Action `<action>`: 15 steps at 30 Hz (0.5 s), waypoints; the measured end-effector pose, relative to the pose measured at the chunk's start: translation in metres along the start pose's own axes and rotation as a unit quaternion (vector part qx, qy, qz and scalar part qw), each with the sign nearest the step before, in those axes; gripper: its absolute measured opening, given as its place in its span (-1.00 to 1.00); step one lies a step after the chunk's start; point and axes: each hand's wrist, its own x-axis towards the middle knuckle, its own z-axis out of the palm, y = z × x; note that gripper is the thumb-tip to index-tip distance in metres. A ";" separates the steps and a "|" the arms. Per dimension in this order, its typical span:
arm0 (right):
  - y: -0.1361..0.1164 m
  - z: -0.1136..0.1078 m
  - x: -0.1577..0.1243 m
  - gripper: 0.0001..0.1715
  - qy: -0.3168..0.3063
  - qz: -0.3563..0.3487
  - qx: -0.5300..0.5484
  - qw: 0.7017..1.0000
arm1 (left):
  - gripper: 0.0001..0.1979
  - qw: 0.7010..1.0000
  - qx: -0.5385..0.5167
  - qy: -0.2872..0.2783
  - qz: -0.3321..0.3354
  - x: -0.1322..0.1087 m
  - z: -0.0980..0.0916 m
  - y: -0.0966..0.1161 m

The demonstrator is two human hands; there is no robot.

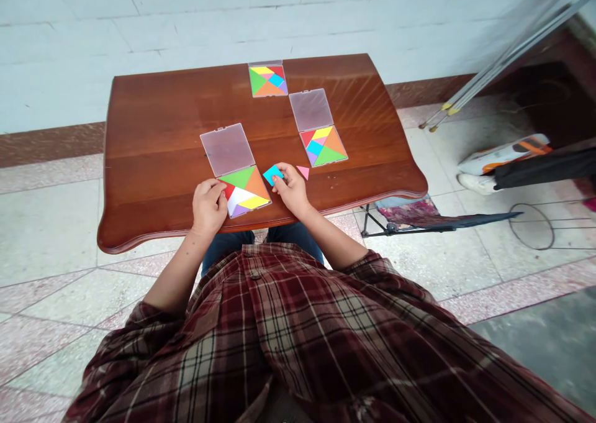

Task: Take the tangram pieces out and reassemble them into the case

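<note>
A tangram tray [246, 191] with green, orange, red, yellow and purple pieces lies near the table's front edge, its clear lid [227, 150] hinged open behind it. My left hand [208, 204] rests on the tray's left corner, fingers curled over the red piece. My right hand [291, 189] pinches a blue square piece [272, 174] just right of the tray. A small pink triangle [303, 172] lies loose on the table beside that hand.
On the brown wooden table [153, 131] a second tangram tray [324, 145] lies with its lid [311, 109] open, and a third, closed one [267, 79] sits at the far edge. Metal poles, a bag and a folding stool stand on the tiled floor at right.
</note>
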 end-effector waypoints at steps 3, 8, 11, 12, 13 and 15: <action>-0.001 0.001 0.000 -0.66 0.005 -0.004 0.010 1.000 | -0.75 1.000 0.009 0.006 -0.016 0.000 0.002 -0.002; -0.005 0.003 -0.001 -0.69 0.014 -0.003 0.010 1.000 | -0.72 0.999 0.001 0.010 -0.050 0.000 0.003 -0.007; -0.007 0.003 -0.002 -0.70 0.012 -0.001 0.005 1.000 | -0.69 0.999 0.007 0.008 -0.048 0.000 0.003 -0.007; -0.008 0.004 -0.002 -0.69 0.011 -0.001 0.003 1.000 | -0.68 0.999 0.009 0.007 -0.048 0.000 0.003 -0.007; -0.009 0.004 -0.002 -0.69 0.011 -0.001 0.001 1.000 | -0.68 0.999 0.010 0.006 -0.048 0.000 0.002 -0.007; -0.010 0.003 -0.002 -0.68 0.009 -0.001 -0.005 1.000 | -0.68 0.999 0.011 0.001 -0.048 0.000 0.002 -0.007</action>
